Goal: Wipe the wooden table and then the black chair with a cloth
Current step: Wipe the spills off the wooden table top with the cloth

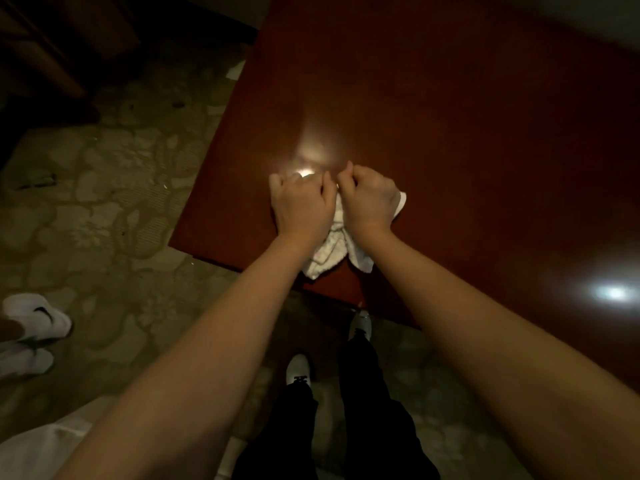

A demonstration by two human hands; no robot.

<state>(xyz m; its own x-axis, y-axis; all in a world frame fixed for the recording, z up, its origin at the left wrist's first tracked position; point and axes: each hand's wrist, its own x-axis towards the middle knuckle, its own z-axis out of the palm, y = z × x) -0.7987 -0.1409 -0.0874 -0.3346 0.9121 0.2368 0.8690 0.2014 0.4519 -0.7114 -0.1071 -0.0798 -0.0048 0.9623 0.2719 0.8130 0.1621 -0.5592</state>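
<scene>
Pressing cloth [332, 251] onto table [450, 116] near its corner; my left hand [301, 206] and right hand [369, 199] both clenched on it, side by side.

A dim home room, likely a living or dining space. A polished reddish wooden table [450, 116] spreads beyond the fingers [277, 183]. Patterned stone-look flooring [104, 202] lies to their left, where dark wooden furniture [52, 39] stands farther off.
</scene>
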